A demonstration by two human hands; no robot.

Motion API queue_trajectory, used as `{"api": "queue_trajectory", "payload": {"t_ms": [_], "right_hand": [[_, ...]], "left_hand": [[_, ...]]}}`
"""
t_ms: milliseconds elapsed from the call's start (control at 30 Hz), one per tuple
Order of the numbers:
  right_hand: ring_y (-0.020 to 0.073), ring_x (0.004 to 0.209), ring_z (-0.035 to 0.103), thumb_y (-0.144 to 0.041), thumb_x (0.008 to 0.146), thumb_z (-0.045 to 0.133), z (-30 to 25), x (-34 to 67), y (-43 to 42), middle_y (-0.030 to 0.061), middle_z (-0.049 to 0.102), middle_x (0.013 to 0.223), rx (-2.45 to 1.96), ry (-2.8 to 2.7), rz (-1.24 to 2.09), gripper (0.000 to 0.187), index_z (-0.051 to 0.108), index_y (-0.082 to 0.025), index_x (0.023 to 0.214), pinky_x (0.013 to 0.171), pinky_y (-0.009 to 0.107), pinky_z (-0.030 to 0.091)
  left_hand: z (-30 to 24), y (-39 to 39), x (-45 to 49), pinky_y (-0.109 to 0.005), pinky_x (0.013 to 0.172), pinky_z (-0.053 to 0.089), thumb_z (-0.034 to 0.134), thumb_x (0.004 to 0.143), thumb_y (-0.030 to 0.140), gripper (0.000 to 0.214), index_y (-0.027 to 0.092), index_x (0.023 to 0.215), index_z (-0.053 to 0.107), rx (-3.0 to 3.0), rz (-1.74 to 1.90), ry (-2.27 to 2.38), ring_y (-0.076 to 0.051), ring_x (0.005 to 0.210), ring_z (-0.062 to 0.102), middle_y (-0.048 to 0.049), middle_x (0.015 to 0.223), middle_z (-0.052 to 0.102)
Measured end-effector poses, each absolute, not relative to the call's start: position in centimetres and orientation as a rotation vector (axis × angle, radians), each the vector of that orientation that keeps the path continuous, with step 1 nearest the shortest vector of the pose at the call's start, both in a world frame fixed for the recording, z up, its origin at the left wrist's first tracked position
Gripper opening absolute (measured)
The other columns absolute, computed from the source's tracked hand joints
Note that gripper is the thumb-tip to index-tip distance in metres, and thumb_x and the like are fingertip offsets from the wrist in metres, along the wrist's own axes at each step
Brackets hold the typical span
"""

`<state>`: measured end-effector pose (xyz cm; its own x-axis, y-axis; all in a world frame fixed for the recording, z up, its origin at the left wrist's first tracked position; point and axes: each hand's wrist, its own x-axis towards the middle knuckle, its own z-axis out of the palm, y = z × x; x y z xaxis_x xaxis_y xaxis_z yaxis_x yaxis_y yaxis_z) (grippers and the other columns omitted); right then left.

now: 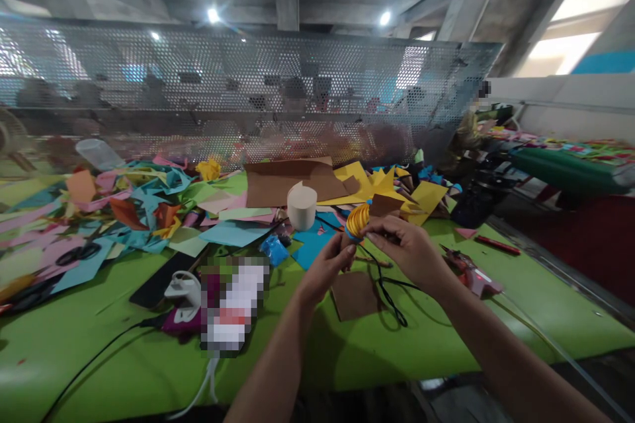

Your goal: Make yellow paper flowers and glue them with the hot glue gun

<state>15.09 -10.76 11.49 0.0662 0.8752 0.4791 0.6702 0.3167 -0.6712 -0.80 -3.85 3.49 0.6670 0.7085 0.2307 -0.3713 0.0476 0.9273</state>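
Note:
A small yellow ribbed piece (358,218) with blue bits at its top and lower edge is held up over the table. It looks like a paper craft, though its exact kind cannot be made out. My left hand (328,266) is closed around its lower end, thumb in front. From the other side, my right hand (404,248) pinches at its right edge with thumb and fingers. Below the hands lies a square of brown card (354,296), with a black cable (389,297) looping beside it. A white paper roll (301,207) stands just beyond my left hand.
A glue gun (479,276) and a red pen (497,244) lie at the right. On the left are a power strip (183,320) with plugs, scissors (78,252) and heaped paper scraps (143,205). Behind rises a perforated metal screen (223,86); a person (469,125) is at the far right.

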Motion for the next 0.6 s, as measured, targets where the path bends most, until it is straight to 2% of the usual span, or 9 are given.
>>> {"api": "queue_trajectory", "payload": {"t_ms": [300,433,500,600], "right_hand": [[0.0212,0.084,0.064,-0.036,0.085,0.065,10.4,15.9,-11.1,0.0078,0.071,0.096,-1.386,-1.44,0.375,0.018,0.069,-0.02,0.094,0.072,0.033,0.051],[0.02,0.078,0.062,-0.043,0.081,0.07,8.2,16.1,-10.5,0.008,0.068,0.097,-1.459,-1.427,0.415,0.029,0.069,-0.019,0.097,0.067,0.032,0.051],[0.0217,0.083,0.062,-0.046,0.078,0.072,7.4,15.7,-10.0,0.0092,0.066,0.104,-1.48,-1.422,0.493,0.037,0.069,-0.02,0.104,0.067,0.033,0.051],[0.0262,0.096,0.063,-0.048,0.074,0.076,6.6,14.8,-9.4,0.0104,0.066,0.111,-1.445,-1.381,0.577,0.046,0.069,-0.02,0.109,0.076,0.036,0.053]], "left_hand": [[3.0,-3.6,-0.9,-0.025,0.069,0.04,0.066,0.085,0.056,0.041,0.017,0.094,0.059,1.237,0.847,0.402,-0.012,0.071,0.05,-0.0011,0.08,0.059],[3.1,-3.7,-0.7,-0.026,0.07,0.042,0.068,0.081,0.06,0.048,0.017,0.103,0.062,1.208,0.825,0.446,-0.012,0.073,0.053,-0.0015,0.082,0.062],[3.1,-3.8,-0.7,-0.025,0.07,0.042,0.07,0.079,0.061,0.05,0.018,0.103,0.063,1.202,0.836,0.46,-0.012,0.072,0.052,-0.0004,0.082,0.06],[2.9,-3.7,-0.7,-0.025,0.07,0.042,0.072,0.075,0.062,0.052,0.019,0.102,0.065,1.207,0.857,0.474,-0.011,0.072,0.051,0.0007,0.084,0.059]]}}
